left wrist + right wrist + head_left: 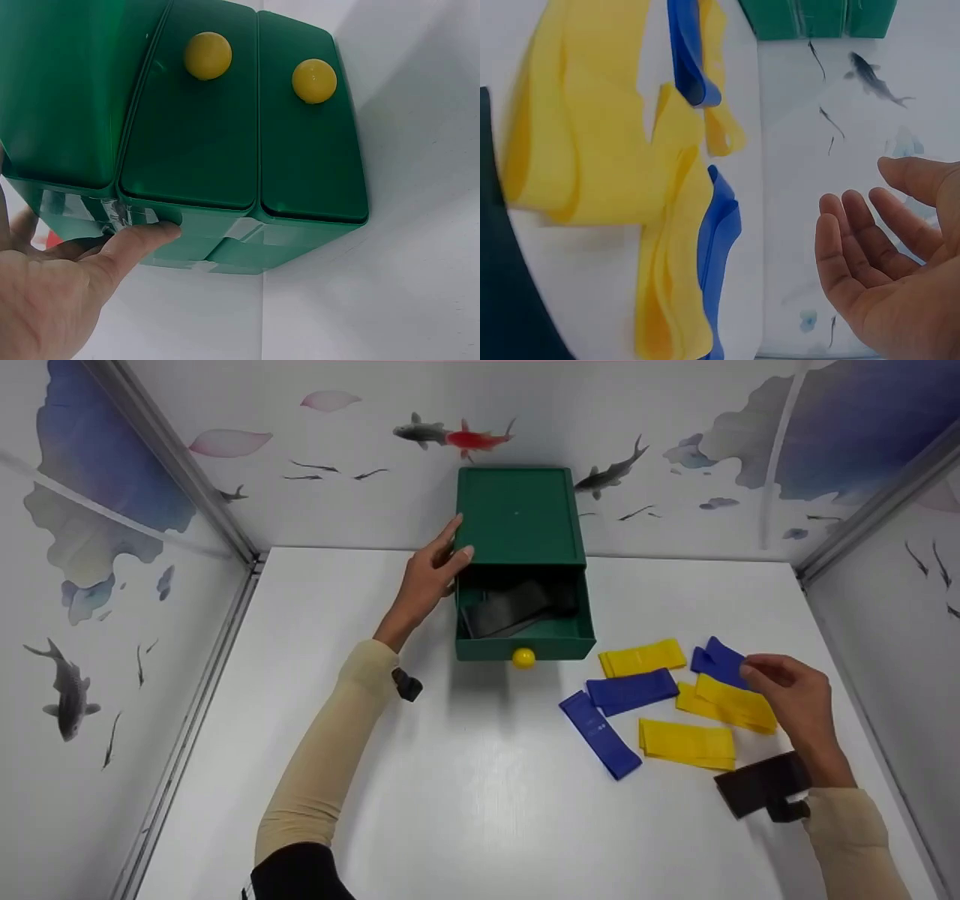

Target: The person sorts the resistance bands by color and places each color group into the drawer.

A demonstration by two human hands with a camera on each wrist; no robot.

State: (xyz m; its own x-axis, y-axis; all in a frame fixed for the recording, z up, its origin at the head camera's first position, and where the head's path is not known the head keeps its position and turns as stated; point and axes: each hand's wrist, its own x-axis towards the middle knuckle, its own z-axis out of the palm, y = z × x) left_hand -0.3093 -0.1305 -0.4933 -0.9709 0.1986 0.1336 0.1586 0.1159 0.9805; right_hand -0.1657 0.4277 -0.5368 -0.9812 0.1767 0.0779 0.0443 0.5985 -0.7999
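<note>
My left hand (426, 577) rests against the left side of a green drawer cabinet (520, 514), fingers and thumb extended along its wall. The top drawer (487, 649) is pulled out, and folded black bands (510, 611) lie inside it. At the right, my right hand (799, 697) hovers over folded blue and yellow loop bands, its fingers loosely curved with nothing between them. Nearest to it are a blue band (718, 660) and a yellow band (731, 703). The right wrist view shows this right hand (900, 247) beside the bands, palm visible.
More yellow bands (643, 658) and blue bands (600, 735) are spread right of the drawer. A dark band (757, 785) lies near my right wrist. Lower drawers with yellow knobs (314, 81) are closed. White walls with painted fish surround the white table (480, 810).
</note>
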